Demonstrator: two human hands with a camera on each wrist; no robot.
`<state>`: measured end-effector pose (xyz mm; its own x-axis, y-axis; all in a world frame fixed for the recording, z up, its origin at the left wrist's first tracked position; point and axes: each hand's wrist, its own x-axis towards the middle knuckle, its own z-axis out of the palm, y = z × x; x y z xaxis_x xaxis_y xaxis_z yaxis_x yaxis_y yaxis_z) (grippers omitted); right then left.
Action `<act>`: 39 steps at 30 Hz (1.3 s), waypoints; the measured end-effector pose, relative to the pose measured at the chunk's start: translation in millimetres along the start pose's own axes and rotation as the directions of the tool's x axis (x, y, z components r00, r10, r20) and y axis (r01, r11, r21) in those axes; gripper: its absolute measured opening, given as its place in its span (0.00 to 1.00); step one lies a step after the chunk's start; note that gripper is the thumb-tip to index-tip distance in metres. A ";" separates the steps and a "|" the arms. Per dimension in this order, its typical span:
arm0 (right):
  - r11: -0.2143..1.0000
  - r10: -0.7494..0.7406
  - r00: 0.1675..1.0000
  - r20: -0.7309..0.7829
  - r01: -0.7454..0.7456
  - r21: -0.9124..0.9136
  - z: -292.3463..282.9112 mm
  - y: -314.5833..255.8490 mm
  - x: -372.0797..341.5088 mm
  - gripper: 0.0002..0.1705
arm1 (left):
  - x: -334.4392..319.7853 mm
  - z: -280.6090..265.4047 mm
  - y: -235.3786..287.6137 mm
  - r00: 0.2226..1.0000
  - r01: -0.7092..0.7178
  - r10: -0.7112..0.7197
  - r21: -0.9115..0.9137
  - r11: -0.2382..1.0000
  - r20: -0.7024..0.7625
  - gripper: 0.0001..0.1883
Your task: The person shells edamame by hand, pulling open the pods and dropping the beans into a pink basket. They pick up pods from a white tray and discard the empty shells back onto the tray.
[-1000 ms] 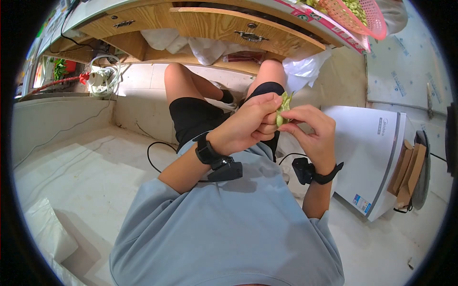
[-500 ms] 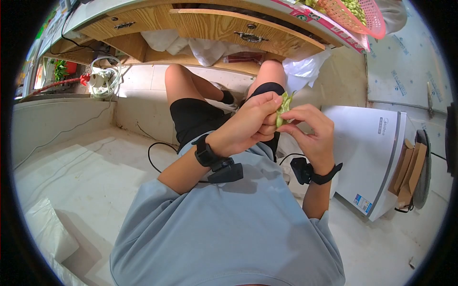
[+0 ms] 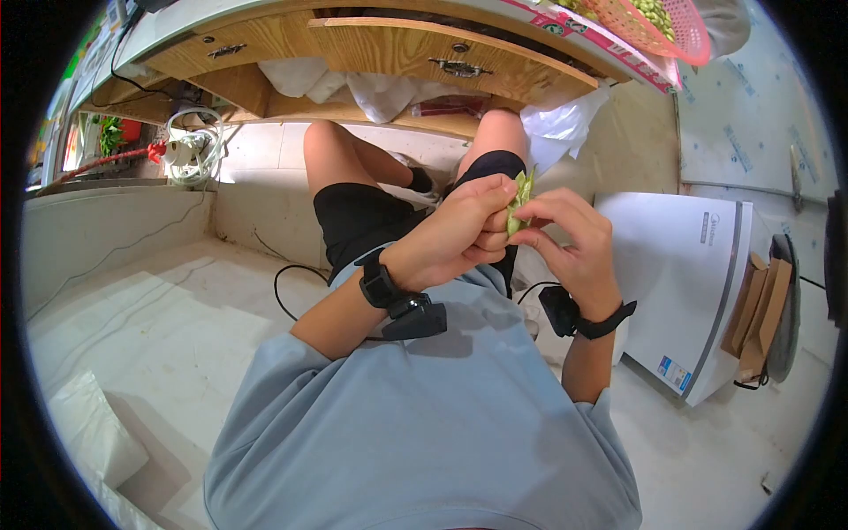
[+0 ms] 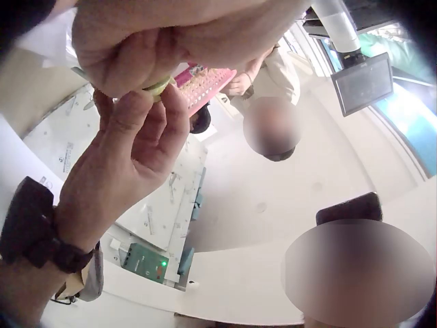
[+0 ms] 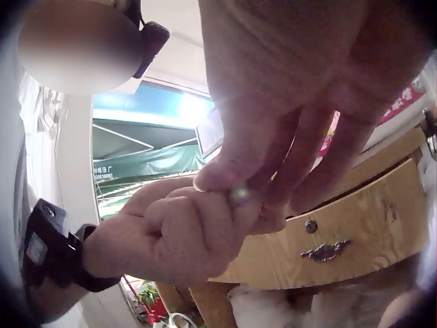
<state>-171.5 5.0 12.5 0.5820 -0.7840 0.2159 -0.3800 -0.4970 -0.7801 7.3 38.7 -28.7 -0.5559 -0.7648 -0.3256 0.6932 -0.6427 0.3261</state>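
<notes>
The left hand (image 3: 455, 225) curls its fingers round green bean pods (image 3: 520, 205), and the right hand (image 3: 576, 240) pinches them. The pods sit between both hands. From there, a white fridge (image 3: 667, 283) is at 4 o'clock, a pink basket (image 3: 694, 37) at 1 o'clock, a wooden drawer (image 3: 397, 55) at 11 o'clock.
</notes>
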 end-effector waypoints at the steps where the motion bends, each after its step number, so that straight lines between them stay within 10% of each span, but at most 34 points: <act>1: 1.000 -0.009 1.000 0.017 0.009 -0.010 -1.4 -0.2 0.4 0.15 | 0.1 -0.1 -0.3 1.000 0.005 -0.005 0.006 1.000 -0.003 0.11; 12: 0.981 -0.177 0.974 -0.139 0.185 0.052 -2.5 11.7 -5.7 0.17 | -5.4 16.5 0.8 1.000 -0.014 0.014 -0.053 0.999 0.011 0.11; 27: 0.763 0.042 0.924 -0.381 0.216 0.609 32.3 21.7 -25.5 0.17 | -16.3 34.0 0.6 0.999 -0.028 0.027 -0.076 0.997 -0.018 0.09; 39: 0.718 -0.097 0.905 -0.415 0.352 0.600 19.2 -8.1 -20.9 0.13 | -18.0 32.8 1.0 0.998 -0.051 0.048 -0.059 0.997 -0.051 0.07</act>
<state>-166.8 32.6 3.1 0.2655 -0.8152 0.5147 0.3631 -0.4100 -0.8367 3.0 50.4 6.6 -0.4984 -0.7913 -0.3543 0.7464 -0.5995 0.2889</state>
